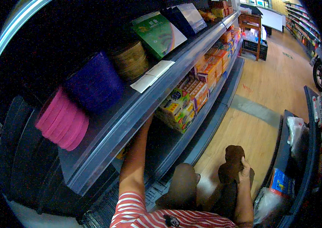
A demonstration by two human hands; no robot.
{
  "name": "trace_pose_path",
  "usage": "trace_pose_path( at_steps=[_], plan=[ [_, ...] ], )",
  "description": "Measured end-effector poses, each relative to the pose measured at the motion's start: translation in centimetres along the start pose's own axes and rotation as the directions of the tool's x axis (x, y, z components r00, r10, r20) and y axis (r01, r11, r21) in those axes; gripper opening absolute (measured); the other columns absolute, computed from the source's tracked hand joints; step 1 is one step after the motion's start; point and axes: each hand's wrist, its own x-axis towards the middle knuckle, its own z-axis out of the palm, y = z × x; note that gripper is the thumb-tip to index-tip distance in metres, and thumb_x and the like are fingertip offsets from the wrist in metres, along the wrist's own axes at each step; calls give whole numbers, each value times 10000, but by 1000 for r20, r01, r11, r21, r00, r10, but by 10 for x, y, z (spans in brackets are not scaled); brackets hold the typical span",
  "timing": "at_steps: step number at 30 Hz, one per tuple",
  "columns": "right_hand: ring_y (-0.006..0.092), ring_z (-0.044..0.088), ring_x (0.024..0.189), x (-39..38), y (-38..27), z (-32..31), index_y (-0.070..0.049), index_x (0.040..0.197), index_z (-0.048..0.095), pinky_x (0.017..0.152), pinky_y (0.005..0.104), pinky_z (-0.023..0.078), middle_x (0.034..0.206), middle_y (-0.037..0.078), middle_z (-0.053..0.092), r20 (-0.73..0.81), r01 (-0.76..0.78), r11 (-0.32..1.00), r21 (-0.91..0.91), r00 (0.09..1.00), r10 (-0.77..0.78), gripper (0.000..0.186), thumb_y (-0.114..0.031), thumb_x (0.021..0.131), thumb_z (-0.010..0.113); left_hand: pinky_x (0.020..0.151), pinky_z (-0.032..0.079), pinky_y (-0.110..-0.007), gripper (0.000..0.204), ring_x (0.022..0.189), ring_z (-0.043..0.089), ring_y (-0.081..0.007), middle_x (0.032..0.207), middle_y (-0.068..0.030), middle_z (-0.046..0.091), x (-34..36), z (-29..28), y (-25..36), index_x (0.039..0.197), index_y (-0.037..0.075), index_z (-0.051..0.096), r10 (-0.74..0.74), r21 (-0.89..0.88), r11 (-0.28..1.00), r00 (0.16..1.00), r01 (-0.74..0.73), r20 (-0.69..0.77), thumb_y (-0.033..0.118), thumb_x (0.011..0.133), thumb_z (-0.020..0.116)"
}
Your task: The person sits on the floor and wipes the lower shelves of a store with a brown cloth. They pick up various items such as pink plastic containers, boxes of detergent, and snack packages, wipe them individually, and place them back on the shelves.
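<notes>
My left forearm [134, 161] reaches under the front edge of the upper shelf [109, 135]. The shelf edge hides my left hand, so what it touches does not show. Closest to that wrist are yellow-green packaged boxes [178, 110] on the lower shelf, with orange boxes [210, 70] stacked farther along. My right hand [245, 170] lies against the side of my dark brown trouser leg [229, 174], near the knee. Its visible fingers look stretched out, and nothing separate shows in them.
Pink [62, 119], blue [94, 83] and brown ribbed rolls [130, 60] stand on the upper shelf beside a green box [159, 34]. A second rack [297, 197] with bagged goods borders the right. Farther off are a wooden stool [259, 36], a black crate [254, 49] and a wheel [320, 74].
</notes>
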Motion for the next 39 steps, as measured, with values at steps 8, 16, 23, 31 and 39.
trace_pose_path(
  at_steps=[8, 16, 23, 31, 39],
  plan=[
    [236, 555, 784, -2, 5, 47, 12, 984, 494, 708, 348, 451, 917, 111, 561, 40, -60, 995, -80, 997, 63, 315, -199, 752, 519, 851, 332, -345, 361, 968, 440, -243, 1067, -80, 464, 1, -16, -9, 1040, 36, 473, 3, 45, 999, 1000, -3, -6, 119, 701, 561],
    [278, 534, 850, 11, 16, 32, 28, 1059, 432, 772, 382, 425, 977, 154, 526, 106, -75, 988, -132, 990, 89, 458, -268, 728, 546, 837, 342, -343, 355, 956, 445, -241, 1053, -80, 467, 7, -10, -9, 1035, 37, 471, 2, 45, 999, 1000, -2, 3, 115, 701, 563],
    [273, 530, 853, 11, 17, 32, 34, 1058, 428, 768, 382, 425, 974, 154, 523, 89, -88, 982, -167, 991, 103, 464, -264, 723, 547, 824, 350, -341, 350, 945, 449, -239, 1041, -80, 470, 20, -6, -13, 1031, 38, 470, -17, 79, 997, 1000, 16, 9, 111, 702, 564],
    [252, 535, 836, 6, 11, 43, 31, 1059, 431, 750, 358, 432, 958, 142, 528, 75, -73, 975, -211, 993, 90, 485, -275, 708, 565, 810, 360, -339, 344, 933, 455, -237, 1028, -80, 473, 40, 3, -18, 1026, 39, 469, -33, 124, 992, 999, 32, 12, 107, 703, 566],
    [237, 538, 828, 9, 16, 45, 16, 1052, 438, 759, 338, 424, 952, 116, 535, 12, -90, 967, -238, 995, 96, 480, -271, 693, 574, 796, 369, -337, 339, 920, 460, -235, 1014, -80, 476, 60, 14, -25, 1021, 41, 467, -47, 164, 986, 999, 42, 24, 102, 704, 568]
  ],
)
